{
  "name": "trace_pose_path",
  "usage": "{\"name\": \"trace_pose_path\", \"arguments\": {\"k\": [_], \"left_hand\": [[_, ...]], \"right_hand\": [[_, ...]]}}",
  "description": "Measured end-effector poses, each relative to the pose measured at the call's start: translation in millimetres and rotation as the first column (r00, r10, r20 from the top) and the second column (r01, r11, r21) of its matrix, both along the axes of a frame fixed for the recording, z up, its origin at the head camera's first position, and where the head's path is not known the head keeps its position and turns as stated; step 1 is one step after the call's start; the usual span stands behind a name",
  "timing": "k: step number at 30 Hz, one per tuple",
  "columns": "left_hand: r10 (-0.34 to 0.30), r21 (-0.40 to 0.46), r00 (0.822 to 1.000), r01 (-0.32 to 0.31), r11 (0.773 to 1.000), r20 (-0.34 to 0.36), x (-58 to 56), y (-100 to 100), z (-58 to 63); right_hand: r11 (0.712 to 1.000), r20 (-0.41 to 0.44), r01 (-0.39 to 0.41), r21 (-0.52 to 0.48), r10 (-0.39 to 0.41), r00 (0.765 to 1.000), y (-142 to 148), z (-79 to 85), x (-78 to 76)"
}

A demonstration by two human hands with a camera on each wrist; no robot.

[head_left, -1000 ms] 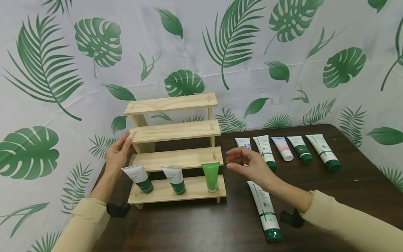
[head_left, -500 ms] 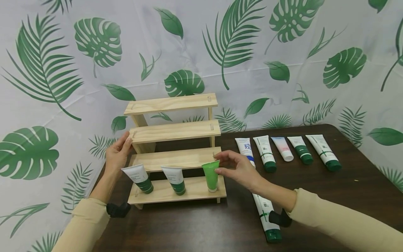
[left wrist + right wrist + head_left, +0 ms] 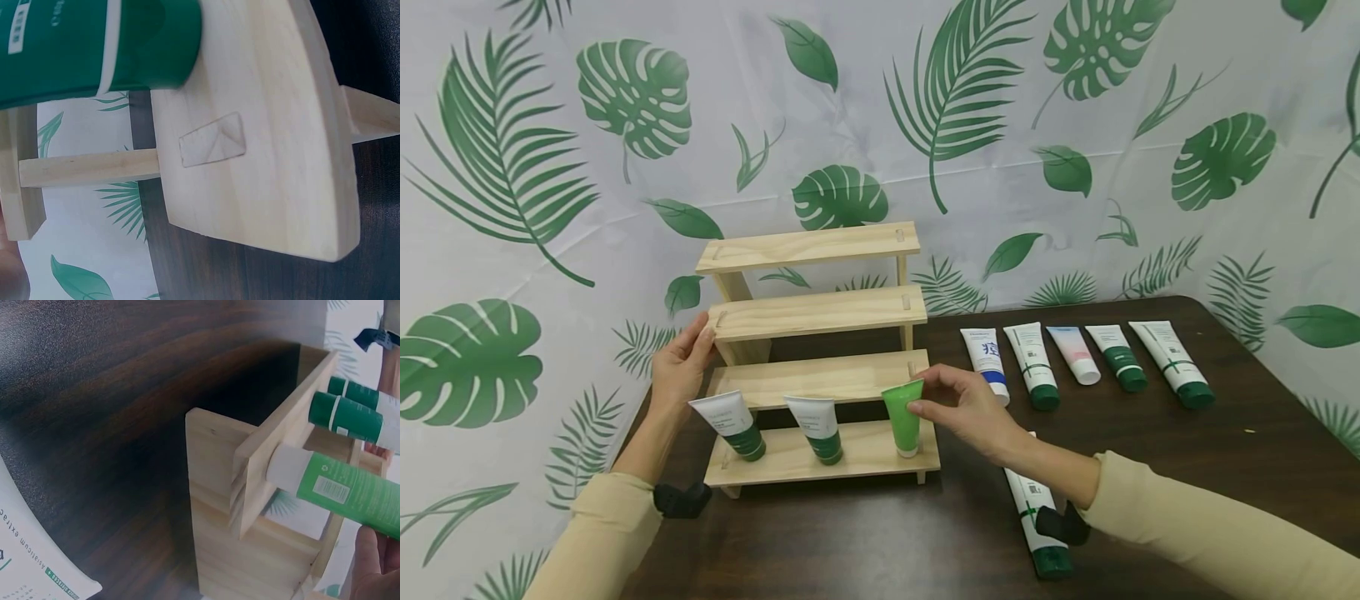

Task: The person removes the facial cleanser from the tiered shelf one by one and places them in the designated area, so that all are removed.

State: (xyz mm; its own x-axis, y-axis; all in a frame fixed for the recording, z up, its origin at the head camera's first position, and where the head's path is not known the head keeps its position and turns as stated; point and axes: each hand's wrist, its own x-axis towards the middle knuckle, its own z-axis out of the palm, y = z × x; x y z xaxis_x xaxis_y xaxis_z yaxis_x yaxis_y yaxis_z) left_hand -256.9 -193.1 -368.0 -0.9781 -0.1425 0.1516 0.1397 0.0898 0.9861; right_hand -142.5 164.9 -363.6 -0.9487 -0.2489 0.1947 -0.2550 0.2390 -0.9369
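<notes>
A four-tier wooden display stand (image 3: 820,312) stands on the dark table. My left hand (image 3: 679,367) holds the left end of its second board from the top, thumb toward me. On the lowest board, a small bright green squeeze tube (image 3: 901,421) stands on its white cap at the right end. My right hand (image 3: 973,414) pinches this tube near its upper right edge; the right wrist view shows the thumb (image 3: 367,553) against the green tube (image 3: 350,490). Two white-and-green squeeze tubes (image 3: 733,427) (image 3: 817,432) stand on their caps to its left, the leftmost leaning.
Several squeeze tubes lie in a row at the back right, among them a white-and-blue one (image 3: 987,362) and a pink-and-blue one (image 3: 1074,354). A long white tube with a green cap (image 3: 1037,517) lies nearer, partly behind my right forearm. A leaf-patterned cloth (image 3: 865,108) hangs behind.
My right hand has moved left from over the table to the green tube and taken hold of its edge; the tube now leans slightly. The left hand has stayed on the stand.
</notes>
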Motion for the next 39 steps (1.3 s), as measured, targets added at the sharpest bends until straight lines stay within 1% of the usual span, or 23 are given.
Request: {"name": "trace_pose_path", "arguments": {"k": [7,11,14,18,25,27,34,39], "left_hand": [[-0.008,-0.004,1.000,0.008,1.000,0.013,-0.2,-1,0.3],[-0.008,-0.006,1.000,0.008,1.000,0.021,-1.4,-2,-0.1],[-0.005,-0.005,1.000,0.005,1.000,0.014,-1.9,-1,-0.7],[-0.004,-0.009,1.000,0.004,1.000,0.002,-1.6,-1,-1.1],[-0.002,-0.016,1.000,0.003,1.000,0.016,-0.7,-1,0.0],[-0.001,-0.016,1.000,0.001,1.000,0.018,-0.6,-1,-0.1],[0.012,-0.022,1.000,-0.012,1.000,0.016,-1.1,-1,-0.6],[0.016,-0.024,1.000,-0.016,1.000,0.003,-1.1,0,-0.3]], "right_hand": [[0.998,0.002,0.051,0.020,-0.051,0.999,6,-1.6,-0.7],[0.995,0.022,0.094,0.013,-0.095,0.995,17,-1.3,0.2],[0.991,0.060,0.133,-0.006,-0.132,0.989,27,0.8,1.8],[0.982,0.102,0.186,-0.026,-0.182,0.978,45,2.5,3.8],[0.966,0.151,0.250,-0.060,-0.239,0.959,80,3.8,10.5],[0.961,0.163,0.272,-0.049,-0.261,0.951,89,3.2,13.4],[0.939,0.188,0.340,0.040,-0.342,0.921,119,-4.0,22.2],[0.927,0.216,0.370,0.055,-0.373,0.902,141,-11.9,28.0]]}}
